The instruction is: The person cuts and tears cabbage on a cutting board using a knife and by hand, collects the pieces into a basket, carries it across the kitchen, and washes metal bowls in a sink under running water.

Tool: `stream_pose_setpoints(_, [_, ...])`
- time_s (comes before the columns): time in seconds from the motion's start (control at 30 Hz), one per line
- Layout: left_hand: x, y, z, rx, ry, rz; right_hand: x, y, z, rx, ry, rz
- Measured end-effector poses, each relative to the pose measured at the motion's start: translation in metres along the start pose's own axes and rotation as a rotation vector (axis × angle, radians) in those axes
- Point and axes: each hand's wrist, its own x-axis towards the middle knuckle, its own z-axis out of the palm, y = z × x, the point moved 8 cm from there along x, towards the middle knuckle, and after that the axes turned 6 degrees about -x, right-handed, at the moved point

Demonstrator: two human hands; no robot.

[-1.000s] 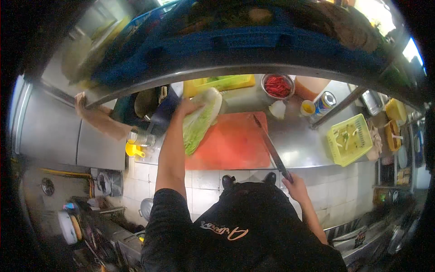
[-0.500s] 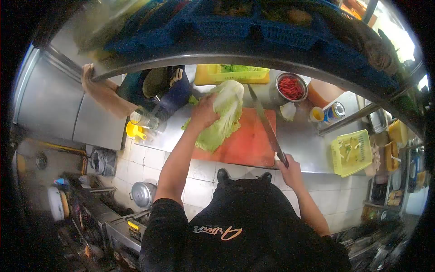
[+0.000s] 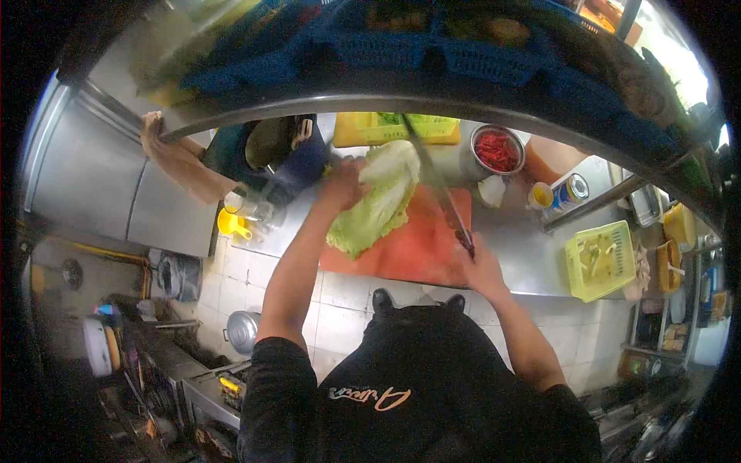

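1. The long stainless-steel counter (image 3: 517, 239) carries everything here, and its near edge runs just in front of the person's body.
2. The flat, rectangular orange-red cutting board (image 3: 432, 239) lies right at that near edge. If pressed hard from one side, I'd guess it could slip and tip.
3. The elongated, frilly pale-green leafy head (image 3: 378, 204) is over the board's left part, its white end reaching past the far edge. Its loose, uneven shape looks likely to roll if poorly held.
4. The long, dark-bladed knife (image 3: 433, 174) slants away from the person just beside the leaves, its tip by the pale yellow plastic basket (image 3: 436, 133). A leftward swing could catch leaves or fingers; too long a reach could knock that basket.
5. The right hand (image 3: 482, 266) is curled closed around the knife's handle.
6. The left hand (image 3: 343, 185) is at the leafy head's left side. It's blurred, so I can't tell how far open it is or whether it grips; a weak hold would let the leaves slide.
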Motion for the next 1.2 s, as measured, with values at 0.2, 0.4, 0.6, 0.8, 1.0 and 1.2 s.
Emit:
stream_pose_setpoints(0.2, [0.019,-0.010,-0.051,0.068,0.230,-0.125,-0.021,0.037,-0.015,0.094,-0.003,0.162])
stream_pose_setpoints(0.4, [0.030,-0.005,-0.109,-0.169,0.402,-0.103,-0.073,0.090,0.000,0.153,-0.031,0.394])
stream_pose_setpoints(0.6, [0.009,0.113,0.003,-0.484,-0.035,-0.086,-0.095,0.104,0.006,0.145,-0.012,0.444])
stream_pose_setpoints(0.8, [-0.052,0.136,0.092,-0.285,-0.019,0.058,-0.096,0.095,-0.009,0.086,0.069,0.411])
stream_pose_setpoints(1.0, [-0.091,0.133,0.139,-0.286,-0.189,-0.029,-0.108,0.080,-0.016,0.030,0.089,0.362])
stream_pose_setpoints(1.2, [-0.098,0.114,0.121,-0.288,-0.073,0.104,-0.130,0.053,-0.014,-0.010,-0.047,0.263])
